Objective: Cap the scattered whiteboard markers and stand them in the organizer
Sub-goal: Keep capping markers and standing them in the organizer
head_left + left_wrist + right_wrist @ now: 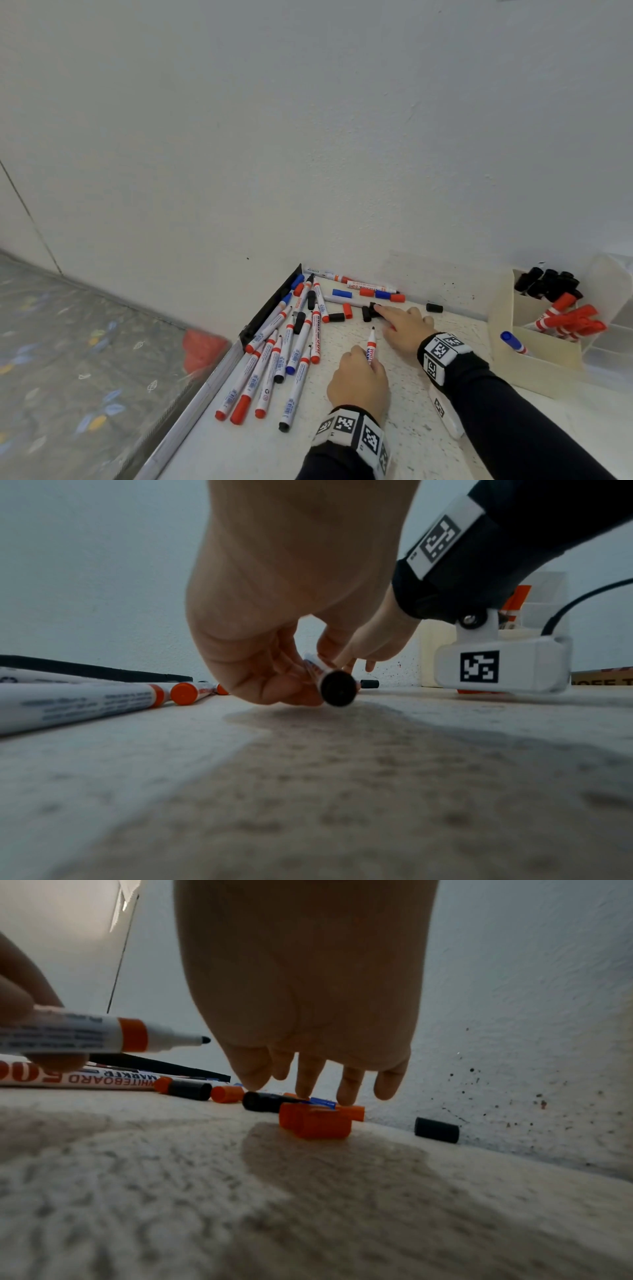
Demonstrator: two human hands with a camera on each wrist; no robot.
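— Marker [371, 344] first: where is it?
— Uncapped, black tip pointing at the wall, pinched in the curled fingers of the left hand [359, 380] just above the table [394, 445].
— And the right hand [404, 325]?
— Fingers stretched out, tips reaching down onto a black cap [371, 310] among loose red, blue and black caps near the wall; nothing gripped.
— The other markers?
— A pile [274, 359] lies to the left.
— Organizer [534, 356]?
— At the right, apart from both hands, with capped black and red markers standing in it and a blue one in front.
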